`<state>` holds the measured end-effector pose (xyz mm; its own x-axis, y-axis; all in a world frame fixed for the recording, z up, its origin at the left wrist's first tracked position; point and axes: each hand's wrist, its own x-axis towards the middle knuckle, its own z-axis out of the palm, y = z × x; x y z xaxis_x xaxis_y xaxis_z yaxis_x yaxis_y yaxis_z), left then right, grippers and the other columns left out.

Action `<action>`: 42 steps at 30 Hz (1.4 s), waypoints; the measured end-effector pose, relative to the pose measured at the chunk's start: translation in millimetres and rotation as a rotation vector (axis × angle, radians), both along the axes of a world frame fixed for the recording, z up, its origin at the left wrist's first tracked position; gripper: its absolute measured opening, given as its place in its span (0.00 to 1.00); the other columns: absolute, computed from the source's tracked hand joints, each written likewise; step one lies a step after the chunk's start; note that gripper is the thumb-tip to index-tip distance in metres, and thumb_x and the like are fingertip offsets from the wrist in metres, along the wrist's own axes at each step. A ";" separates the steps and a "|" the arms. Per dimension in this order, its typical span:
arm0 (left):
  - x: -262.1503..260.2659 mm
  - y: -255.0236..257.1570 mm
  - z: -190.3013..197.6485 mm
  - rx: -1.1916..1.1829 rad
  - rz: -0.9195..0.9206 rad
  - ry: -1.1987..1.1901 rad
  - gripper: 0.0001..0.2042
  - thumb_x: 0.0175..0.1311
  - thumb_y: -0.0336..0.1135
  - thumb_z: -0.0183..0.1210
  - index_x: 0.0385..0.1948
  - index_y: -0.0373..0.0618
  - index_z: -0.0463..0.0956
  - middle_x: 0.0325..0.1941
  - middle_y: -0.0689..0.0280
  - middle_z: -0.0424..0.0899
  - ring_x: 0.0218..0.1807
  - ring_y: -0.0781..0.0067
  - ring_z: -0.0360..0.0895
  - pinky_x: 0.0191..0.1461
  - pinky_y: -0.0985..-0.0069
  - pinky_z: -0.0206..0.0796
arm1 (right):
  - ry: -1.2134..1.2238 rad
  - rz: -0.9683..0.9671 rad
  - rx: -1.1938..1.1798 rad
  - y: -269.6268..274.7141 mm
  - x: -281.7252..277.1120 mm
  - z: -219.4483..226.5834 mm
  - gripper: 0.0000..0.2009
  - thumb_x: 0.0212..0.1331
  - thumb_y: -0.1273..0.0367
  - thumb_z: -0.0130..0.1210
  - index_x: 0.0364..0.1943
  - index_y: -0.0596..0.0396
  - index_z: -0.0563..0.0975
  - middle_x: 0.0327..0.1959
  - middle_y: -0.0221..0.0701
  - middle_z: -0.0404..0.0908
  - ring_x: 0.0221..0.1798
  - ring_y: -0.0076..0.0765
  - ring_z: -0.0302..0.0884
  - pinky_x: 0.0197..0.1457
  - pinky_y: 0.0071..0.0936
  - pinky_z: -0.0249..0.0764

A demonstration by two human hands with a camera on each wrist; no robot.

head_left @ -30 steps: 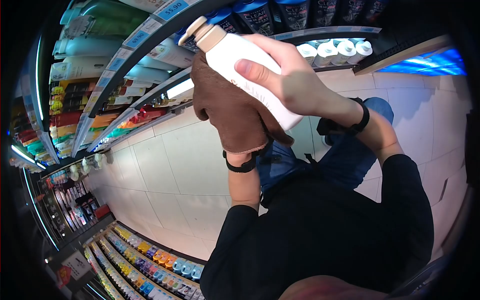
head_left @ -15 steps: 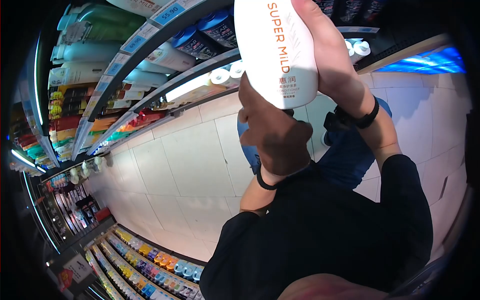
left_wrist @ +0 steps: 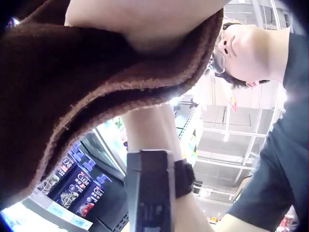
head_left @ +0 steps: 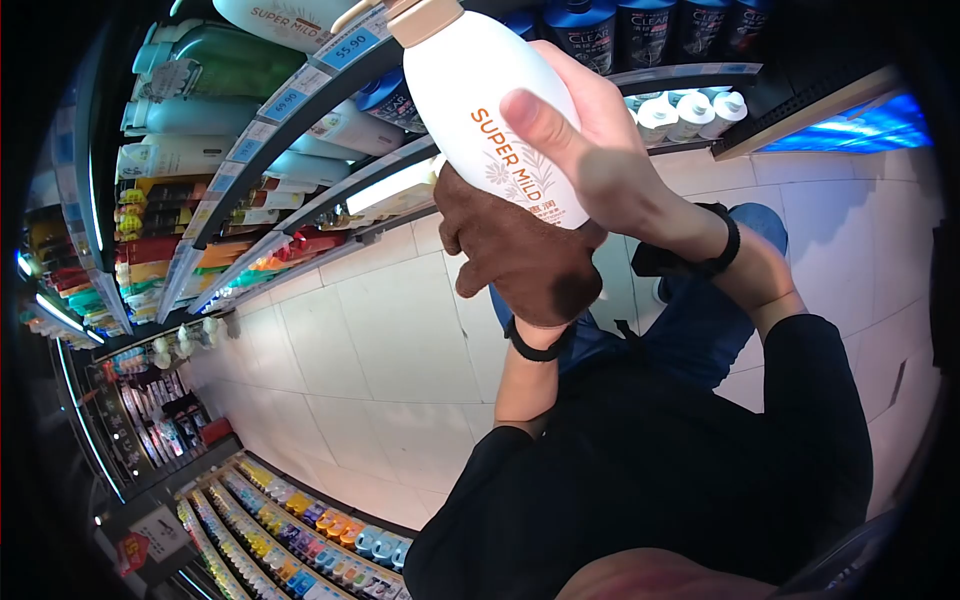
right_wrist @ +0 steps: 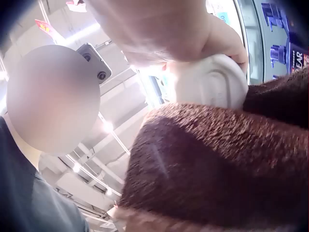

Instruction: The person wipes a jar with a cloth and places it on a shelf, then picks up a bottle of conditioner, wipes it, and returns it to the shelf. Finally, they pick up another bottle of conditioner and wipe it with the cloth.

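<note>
My right hand [head_left: 625, 175] grips a white pump bottle of conditioner [head_left: 490, 105], its thumb over the front beside the orange "SUPER MILD" lettering. The bottle leans with its beige pump collar [head_left: 425, 22] toward the upper left. A brown plush mitt [head_left: 520, 255] covers my left hand, hiding its fingers, and lies against the bottle's lower left side. In the right wrist view the white bottle base [right_wrist: 217, 84] shows between the right palm [right_wrist: 159, 29] and the mitt [right_wrist: 217, 164]. Brown fabric [left_wrist: 63, 92] fills much of the left wrist view.
Store shelves with a price-tag rail [head_left: 285, 103] curve along the left. A similar white bottle [head_left: 280, 22] lies in view at the top left. Blue Clear bottles [head_left: 580, 30] and white bottles [head_left: 690, 115] stand beyond the hands. Another stocked shelf [head_left: 290, 530] is at the lower left.
The bottle rose close to the camera half a second ago, then came lower, its pump end swinging back to the upper left. The mitt stays against its lower part, now further right than at first.
</note>
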<state>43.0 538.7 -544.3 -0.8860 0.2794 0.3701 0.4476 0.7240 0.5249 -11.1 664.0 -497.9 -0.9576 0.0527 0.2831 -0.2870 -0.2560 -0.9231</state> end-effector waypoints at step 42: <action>-13.4 -0.4 89.0 0.290 0.196 -0.243 0.59 0.17 0.39 0.86 0.67 0.40 0.68 0.47 0.59 0.87 0.48 0.60 0.87 0.55 0.64 0.82 | -0.111 0.076 -0.225 12.0 -7.2 6.2 0.27 0.87 0.51 0.42 0.67 0.60 0.75 0.54 0.28 0.84 0.54 0.22 0.80 0.58 0.24 0.78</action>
<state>29.6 538.3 -455.3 -0.9832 0.0119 0.1823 0.1541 0.5900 0.7925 -18.3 676.0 -491.7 -0.9857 0.0290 0.1658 -0.1595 -0.4750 -0.8654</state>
